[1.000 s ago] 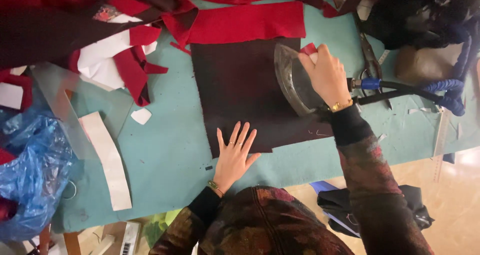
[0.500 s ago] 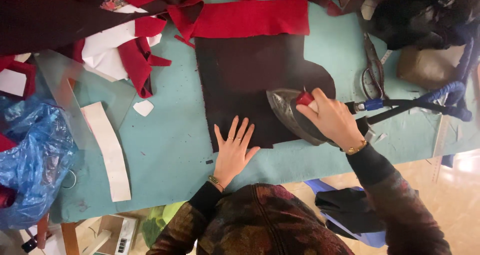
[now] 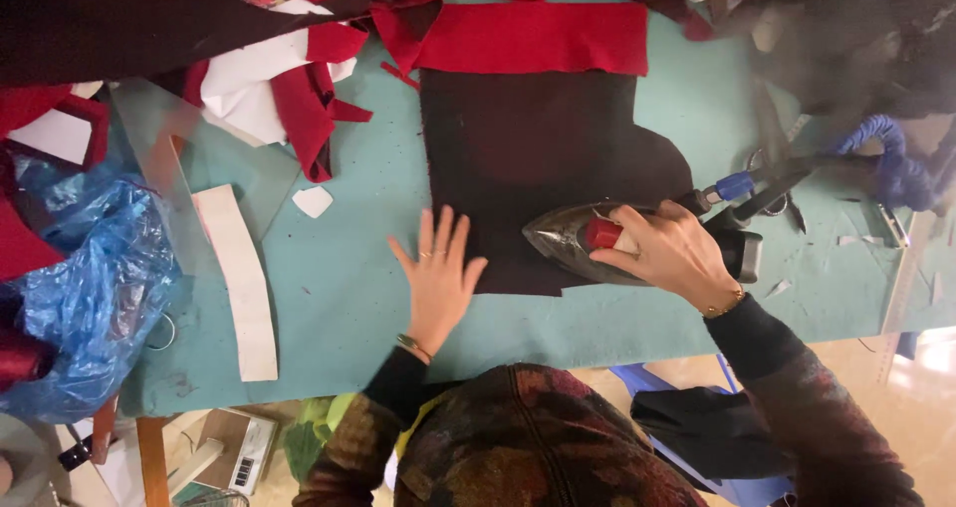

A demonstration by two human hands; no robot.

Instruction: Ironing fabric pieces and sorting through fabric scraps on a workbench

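The teal worktop (image 3: 339, 298) carries a large dark brown fabric piece (image 3: 538, 148), lying flat near its front edge. The left hand (image 3: 438, 273), grip spread, presses the fabric's front corner, seemingly to hold it flat, while the right hand (image 3: 672, 253), grip closed around the handle, holds the grey metal iron (image 3: 573, 238) on the fabric's front edge.

I observe my right hand (image 3: 677, 253) gripping the iron (image 3: 583, 238) on the dark cloth (image 3: 543, 148); left hand (image 3: 438, 278) lies flat at the cloth's edge.
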